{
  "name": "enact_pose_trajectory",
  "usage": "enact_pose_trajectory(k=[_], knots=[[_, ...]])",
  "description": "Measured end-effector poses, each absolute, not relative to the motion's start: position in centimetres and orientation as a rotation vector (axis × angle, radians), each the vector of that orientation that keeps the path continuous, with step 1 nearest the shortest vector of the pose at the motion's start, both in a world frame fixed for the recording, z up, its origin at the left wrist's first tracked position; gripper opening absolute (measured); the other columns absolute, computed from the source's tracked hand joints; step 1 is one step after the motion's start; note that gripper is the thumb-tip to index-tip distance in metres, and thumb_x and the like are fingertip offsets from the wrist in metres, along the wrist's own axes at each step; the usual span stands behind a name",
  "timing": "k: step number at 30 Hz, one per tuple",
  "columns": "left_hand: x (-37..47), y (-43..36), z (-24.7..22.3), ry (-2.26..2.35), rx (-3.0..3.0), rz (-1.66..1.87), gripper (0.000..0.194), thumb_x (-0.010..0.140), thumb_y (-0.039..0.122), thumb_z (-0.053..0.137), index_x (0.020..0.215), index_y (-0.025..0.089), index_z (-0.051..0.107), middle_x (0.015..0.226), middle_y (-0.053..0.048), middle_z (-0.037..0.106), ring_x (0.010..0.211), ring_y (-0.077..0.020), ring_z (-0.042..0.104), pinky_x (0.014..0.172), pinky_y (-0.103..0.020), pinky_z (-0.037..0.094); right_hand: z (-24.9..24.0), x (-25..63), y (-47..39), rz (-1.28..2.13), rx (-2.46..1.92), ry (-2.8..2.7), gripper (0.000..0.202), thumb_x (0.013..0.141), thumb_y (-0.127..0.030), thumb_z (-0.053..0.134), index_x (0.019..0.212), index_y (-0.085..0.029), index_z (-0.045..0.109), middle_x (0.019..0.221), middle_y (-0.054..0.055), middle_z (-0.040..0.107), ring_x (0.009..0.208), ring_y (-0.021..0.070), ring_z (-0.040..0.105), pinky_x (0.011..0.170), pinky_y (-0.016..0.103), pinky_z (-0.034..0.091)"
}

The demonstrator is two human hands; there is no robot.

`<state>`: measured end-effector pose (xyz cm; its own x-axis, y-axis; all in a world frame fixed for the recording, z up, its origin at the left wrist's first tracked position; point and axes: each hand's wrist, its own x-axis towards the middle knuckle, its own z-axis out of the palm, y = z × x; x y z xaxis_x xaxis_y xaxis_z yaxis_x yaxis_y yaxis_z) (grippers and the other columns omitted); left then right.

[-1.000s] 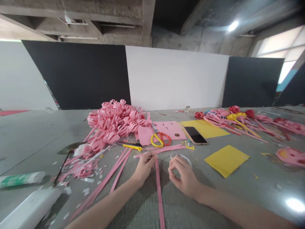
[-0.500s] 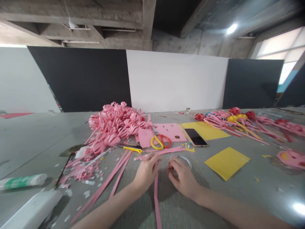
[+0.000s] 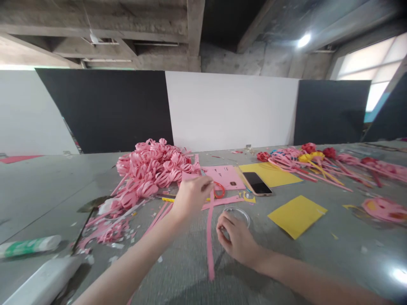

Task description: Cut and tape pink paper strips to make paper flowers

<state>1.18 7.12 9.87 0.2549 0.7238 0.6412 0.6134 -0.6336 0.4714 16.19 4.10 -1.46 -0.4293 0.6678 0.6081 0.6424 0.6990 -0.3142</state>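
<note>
A long pink paper strip hangs from the pinched fingertips of my left hand, its lower end near the tabletop. My right hand is to the right of the strip, apart from it, with fingers curled and tips together. Whether something small is between those fingertips I cannot make out. Just behind my right hand lies a thin, pale, clear-looking ring. Beyond my left hand are scissors with a red handle loop, the rest largely hidden, and a yellow-and-black utility knife, partly covered.
A heap of pink paper-strip balls stands at back left, with paper scraps around. A phone, yellow sheets and a pink sheet lie beyond and rightward. A green-white tube and white box are at left.
My left hand has risen and moved away from me, drawing the pink strip up with it. My right hand stays low, shifted slightly left in view. The whole view has shifted a little.
</note>
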Motion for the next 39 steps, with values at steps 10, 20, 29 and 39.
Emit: enact_pose_trajectory(k=[10,20,29,39], knots=[[8.5,12.8,11.4,1.063,1.737,1.511,0.009,0.073,0.013,0.049,0.075,0.013,0.057,0.057,0.0,0.059,0.054,-0.0096,0.058,0.054,-0.019,0.045,-1.6,16.0,4.1,0.068,-1.008,-2.221,0.013,0.071,-0.006,0.041,0.076,-0.018,0.045,0.077,0.003,0.05,0.067,0.0143,0.049,0.059,0.025,0.04],[3.1,12.4,6.2,1.749,2.086,1.203,0.021,0.073,0.015,0.043,0.061,0.015,0.06,0.065,-0.008,0.063,0.067,-0.0181,0.058,0.061,-0.025,0.038,-1.6,16.0,4.1,0.071,-1.015,-2.258,0.011,0.072,-0.008,0.042,0.076,-0.018,0.046,0.079,0.003,0.05,0.071,0.0153,0.049,0.063,0.027,0.041],[-2.3,12.2,4.3,2.165,2.185,0.584,0.02,0.07,0.019,0.045,0.07,0.014,0.065,0.075,-0.015,0.065,0.077,-0.0249,0.06,0.065,-0.03,0.041,-1.7,16.1,4.1,0.122,-0.979,-2.285,0.011,0.074,-0.007,0.042,0.075,-0.017,0.046,0.079,0.003,0.05,0.072,0.0148,0.048,0.066,0.027,0.04],[-2.2,12.4,3.8,1.96,2.136,0.298,0.019,0.068,0.021,0.049,0.059,0.011,0.062,0.058,-0.009,0.064,0.061,-0.0181,0.062,0.059,-0.024,0.045,-1.4,16.1,3.9,0.173,-1.009,-2.316,0.011,0.074,-0.007,0.041,0.075,-0.017,0.045,0.08,0.003,0.049,0.071,0.0143,0.048,0.063,0.025,0.04]])
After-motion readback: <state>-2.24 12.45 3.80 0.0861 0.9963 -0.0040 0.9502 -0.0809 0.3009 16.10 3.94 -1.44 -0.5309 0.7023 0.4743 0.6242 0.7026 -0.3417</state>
